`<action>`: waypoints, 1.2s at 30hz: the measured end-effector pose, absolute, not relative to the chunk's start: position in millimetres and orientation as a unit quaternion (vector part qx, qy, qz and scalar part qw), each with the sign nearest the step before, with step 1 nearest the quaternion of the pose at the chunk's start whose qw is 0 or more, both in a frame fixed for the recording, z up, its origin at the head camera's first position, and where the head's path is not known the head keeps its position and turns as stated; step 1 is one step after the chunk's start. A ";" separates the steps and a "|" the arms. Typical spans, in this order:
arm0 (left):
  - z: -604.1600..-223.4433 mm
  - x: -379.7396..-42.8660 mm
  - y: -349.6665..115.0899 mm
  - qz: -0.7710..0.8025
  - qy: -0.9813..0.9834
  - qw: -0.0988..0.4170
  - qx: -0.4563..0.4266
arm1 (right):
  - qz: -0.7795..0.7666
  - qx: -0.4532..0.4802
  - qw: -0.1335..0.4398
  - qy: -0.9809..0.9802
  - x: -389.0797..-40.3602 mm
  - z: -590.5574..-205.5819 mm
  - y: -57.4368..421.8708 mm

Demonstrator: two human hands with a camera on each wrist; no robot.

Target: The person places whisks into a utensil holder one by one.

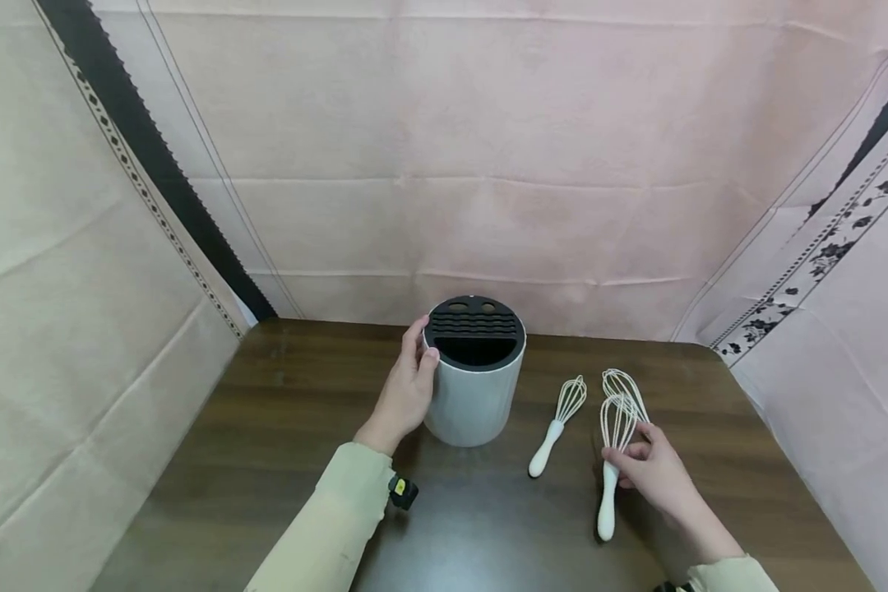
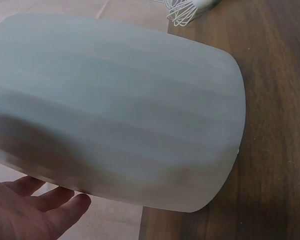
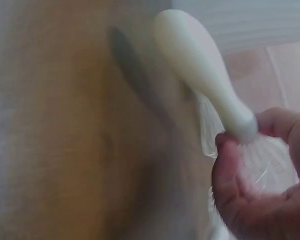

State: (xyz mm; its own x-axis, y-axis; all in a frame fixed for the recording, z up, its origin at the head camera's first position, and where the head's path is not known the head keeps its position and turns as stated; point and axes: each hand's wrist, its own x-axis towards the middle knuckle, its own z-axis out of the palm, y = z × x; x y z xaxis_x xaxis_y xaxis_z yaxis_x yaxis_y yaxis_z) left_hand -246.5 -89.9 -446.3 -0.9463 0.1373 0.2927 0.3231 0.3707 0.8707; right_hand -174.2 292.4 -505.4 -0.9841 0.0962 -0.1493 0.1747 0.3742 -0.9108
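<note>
A pale grey cylindrical utensil holder [image 1: 468, 403] with a black slotted lid [image 1: 474, 329] stands upright on the table. My left hand [image 1: 407, 386] rests against its left side near the rim, and in the left wrist view the fingertips [image 2: 72, 207] lie along the wall. With thumb and fingers my right hand [image 1: 654, 469] pinches a white whisk [image 1: 607, 501] where handle meets wires. Its handle [image 3: 200, 60] hangs over the table in the right wrist view. Behind it is another whisk [image 1: 622, 382], its handle hidden. A smaller whisk [image 1: 546, 448] lies between holder and right hand.
The brown wooden table [image 1: 311, 411] has rounded far corners. Pale cloth [image 1: 488, 164] hangs behind it, and patterned cloth panels [image 1: 821, 271] stand along both sides, close to the table edges.
</note>
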 end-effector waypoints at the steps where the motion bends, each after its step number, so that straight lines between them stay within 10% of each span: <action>1: -447.3 -247.1 -88.5 -0.543 -0.823 0.086 -0.141 | -0.556 0.076 0.026 0.827 -174.7 -502.2 292.8; 36: -450.8 -248.7 -84.6 -0.542 -0.822 0.094 -0.150 | -0.756 -0.010 -0.222 0.616 -207.8 -392.2 234.2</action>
